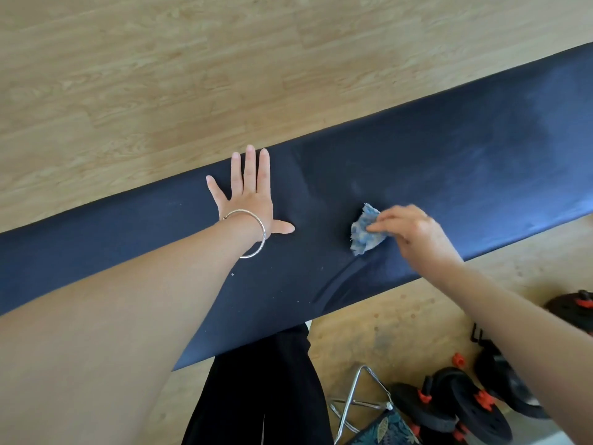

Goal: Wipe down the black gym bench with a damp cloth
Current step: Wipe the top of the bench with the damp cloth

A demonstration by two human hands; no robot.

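Note:
The black gym bench [449,162] runs slantwise across the view, from lower left to upper right. My left hand [248,194] lies flat on its pad with fingers spread and straight, a silver bangle round the wrist. To its right, my right hand [407,231] pinches a small crumpled blue cloth [364,231] and holds it against the pad near the bench's near edge. Pale streaks show on the pad to the right of the cloth. Creases in the cover run between the two hands.
Wood-look floor [160,75] lies beyond and before the bench. Black dumbbell plates with red collars [462,409] sit on the floor at the lower right, beside a chrome wire stand [356,403]. My black trouser legs [256,390] stand against the bench's near edge.

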